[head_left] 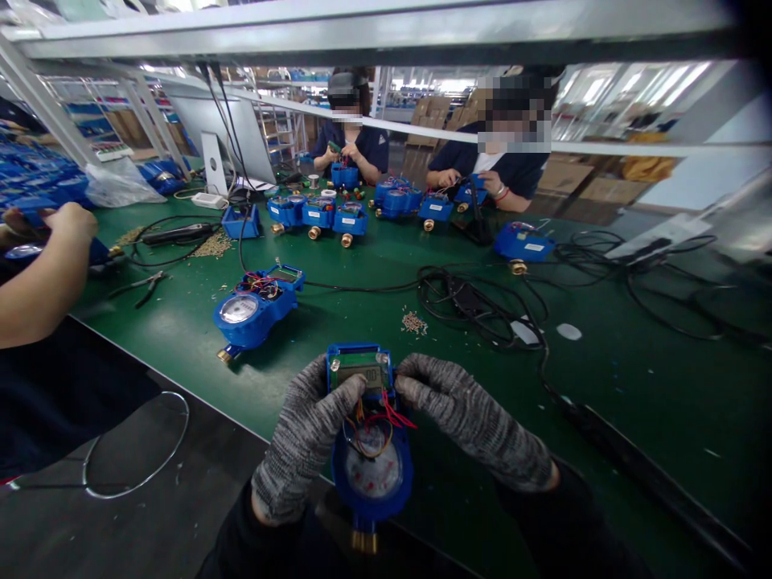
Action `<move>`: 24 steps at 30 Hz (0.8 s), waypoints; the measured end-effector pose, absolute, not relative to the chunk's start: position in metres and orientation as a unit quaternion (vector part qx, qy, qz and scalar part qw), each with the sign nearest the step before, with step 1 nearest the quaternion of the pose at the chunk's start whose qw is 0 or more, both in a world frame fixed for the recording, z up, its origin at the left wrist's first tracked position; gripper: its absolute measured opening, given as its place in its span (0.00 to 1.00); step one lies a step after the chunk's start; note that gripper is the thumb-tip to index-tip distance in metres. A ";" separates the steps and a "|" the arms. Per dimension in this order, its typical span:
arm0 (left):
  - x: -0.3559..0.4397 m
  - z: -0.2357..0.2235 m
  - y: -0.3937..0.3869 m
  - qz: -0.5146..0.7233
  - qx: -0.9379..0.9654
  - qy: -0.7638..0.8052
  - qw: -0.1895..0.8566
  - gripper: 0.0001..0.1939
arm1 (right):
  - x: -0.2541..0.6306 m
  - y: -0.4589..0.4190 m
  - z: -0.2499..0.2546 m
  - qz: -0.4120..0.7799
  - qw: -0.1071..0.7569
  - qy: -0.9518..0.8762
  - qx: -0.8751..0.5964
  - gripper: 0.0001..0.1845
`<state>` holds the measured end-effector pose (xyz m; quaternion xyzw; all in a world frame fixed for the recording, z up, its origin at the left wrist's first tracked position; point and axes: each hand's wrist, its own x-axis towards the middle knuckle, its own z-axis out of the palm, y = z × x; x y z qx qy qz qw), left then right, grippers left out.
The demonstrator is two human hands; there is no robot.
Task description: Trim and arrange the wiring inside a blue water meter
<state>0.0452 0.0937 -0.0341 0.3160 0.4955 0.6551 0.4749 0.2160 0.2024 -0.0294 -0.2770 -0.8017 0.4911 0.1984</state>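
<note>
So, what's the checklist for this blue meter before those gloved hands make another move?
1. Left hand holding the blue meter: ok.
2. Display fully uncovered: not ok, the left thumb covers part.
3. Red wires within the casing: not ok, they stick out past its side.
4. Right fingertips at the casing's edge: ok.
5. Anything pinched in the right hand: cannot tell.

Green bench [338,310]: bearing blue water meters [265,312]
Pliers [146,288]: lying — near screws [214,245]
Black cables [464,301]: coiling — right of center
</note>
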 end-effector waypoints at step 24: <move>0.047 -0.038 0.090 0.660 0.275 0.528 0.459 0.17 | 0.211 0.195 -0.035 0.401 0.319 -0.819 -0.256 0.08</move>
